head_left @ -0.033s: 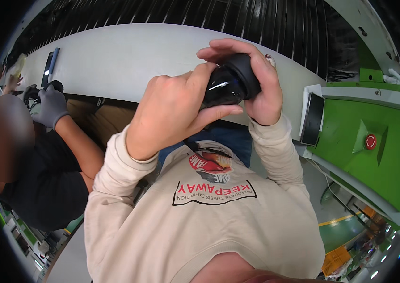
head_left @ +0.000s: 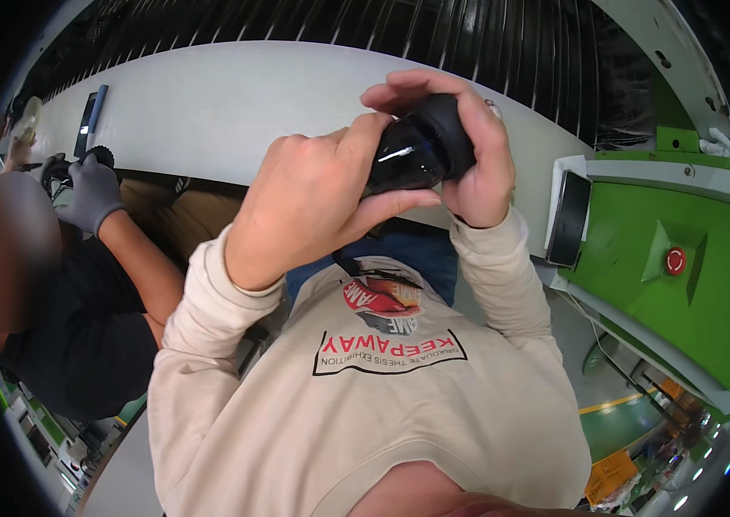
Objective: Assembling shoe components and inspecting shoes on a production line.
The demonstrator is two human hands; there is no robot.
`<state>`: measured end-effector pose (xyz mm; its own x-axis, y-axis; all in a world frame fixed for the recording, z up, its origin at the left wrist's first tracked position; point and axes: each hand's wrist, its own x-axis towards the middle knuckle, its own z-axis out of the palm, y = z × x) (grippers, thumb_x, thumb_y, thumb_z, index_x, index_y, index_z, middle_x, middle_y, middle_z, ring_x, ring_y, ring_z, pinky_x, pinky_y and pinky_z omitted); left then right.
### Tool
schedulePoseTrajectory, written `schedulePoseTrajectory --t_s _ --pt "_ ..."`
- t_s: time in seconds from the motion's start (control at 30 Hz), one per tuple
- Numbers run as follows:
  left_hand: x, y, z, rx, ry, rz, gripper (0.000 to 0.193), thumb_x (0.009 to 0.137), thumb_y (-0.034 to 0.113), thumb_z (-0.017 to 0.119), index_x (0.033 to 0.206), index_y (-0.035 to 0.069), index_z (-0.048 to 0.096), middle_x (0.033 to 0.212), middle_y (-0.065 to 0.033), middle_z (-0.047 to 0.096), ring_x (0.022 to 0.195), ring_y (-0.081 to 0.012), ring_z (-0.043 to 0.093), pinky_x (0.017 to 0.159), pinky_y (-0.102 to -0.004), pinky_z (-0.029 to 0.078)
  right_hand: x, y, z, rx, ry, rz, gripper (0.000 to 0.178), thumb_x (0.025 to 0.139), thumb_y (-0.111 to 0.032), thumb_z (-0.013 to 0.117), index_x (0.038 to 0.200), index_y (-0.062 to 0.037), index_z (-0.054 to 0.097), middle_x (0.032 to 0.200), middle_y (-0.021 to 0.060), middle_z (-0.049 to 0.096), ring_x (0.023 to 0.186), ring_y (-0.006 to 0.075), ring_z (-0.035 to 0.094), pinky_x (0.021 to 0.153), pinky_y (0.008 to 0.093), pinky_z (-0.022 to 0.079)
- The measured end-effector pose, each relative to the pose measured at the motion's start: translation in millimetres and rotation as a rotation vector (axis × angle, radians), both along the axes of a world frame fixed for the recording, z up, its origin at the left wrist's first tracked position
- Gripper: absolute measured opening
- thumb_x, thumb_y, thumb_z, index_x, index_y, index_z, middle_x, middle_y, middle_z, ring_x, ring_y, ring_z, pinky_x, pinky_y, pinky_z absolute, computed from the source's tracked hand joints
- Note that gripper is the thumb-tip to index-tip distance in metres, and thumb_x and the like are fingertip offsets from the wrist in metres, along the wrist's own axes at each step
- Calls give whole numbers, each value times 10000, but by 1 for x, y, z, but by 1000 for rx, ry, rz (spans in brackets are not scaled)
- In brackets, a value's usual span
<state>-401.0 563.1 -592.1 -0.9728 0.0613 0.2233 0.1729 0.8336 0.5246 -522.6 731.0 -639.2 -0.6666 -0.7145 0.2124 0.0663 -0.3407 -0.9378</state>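
Both of my hands are raised in front of my chest, holding one glossy black cylindrical part [head_left: 421, 151]. My left hand [head_left: 313, 207] grips its near end with thumb and fingers. Around its far, matte end my right hand [head_left: 478, 164] is wrapped, fingers curled over the top. The part is held above the edge of a white conveyor belt [head_left: 210, 103]. My beige sweatshirt [head_left: 382, 405] with a printed emblem fills the lower part of the view.
A person in a black shirt on my left has a grey-gloved hand [head_left: 93, 194] on a small black round part. A green machine housing [head_left: 709, 302] with a red button [head_left: 675, 259] stands on the right, a black panel [head_left: 570, 220] beside it. Black rollers [head_left: 468, 34] run behind the belt.
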Motion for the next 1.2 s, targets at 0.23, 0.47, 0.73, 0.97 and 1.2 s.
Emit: schedulePoseTrajectory --t_s 0.23,0.47,0.73,0.97,1.2 --pt "-10 -10 3 -21 -50 -34 688 905 483 882 1270 -36 617 784 -213 733 700 -425 749 601 -425 571 0 -9 1 -176 -348 -108 581 1097 -378 318 1243 75 650 1254 263 740 1177 358 709 1103 471 544" --pt "-22 -3 13 -151 -79 -115 661 923 511 857 1161 -49 600 627 -154 654 563 -393 681 524 -416 528 5 -2 3 -105 -92 -151 624 1084 -378 310 1337 104 614 1294 311 721 1256 399 688 1129 500 526" --pt "-29 -2 16 -170 -81 -130 662 928 531 842 1092 -56 582 583 -147 623 507 -380 649 500 -416 506 -4 1 -2 -37 -101 -154 609 1131 -375 271 1296 99 617 1320 318 702 1263 409 680 1155 514 511" --pt "-37 6 24 -177 -130 -189 664 936 524 829 1047 -78 571 588 -164 627 511 -393 648 510 -428 504 -7 12 11 11 45 -69 538 1121 -296 310 1281 92 646 1304 266 719 1261 329 677 1152 420 487" --pt "-44 8 26 -200 -135 -243 652 918 506 846 1021 -75 570 609 -178 643 541 -412 653 521 -434 501 -8 21 13 97 117 -111 526 1130 -309 315 1270 73 649 1299 231 724 1192 291 692 1089 390 522"
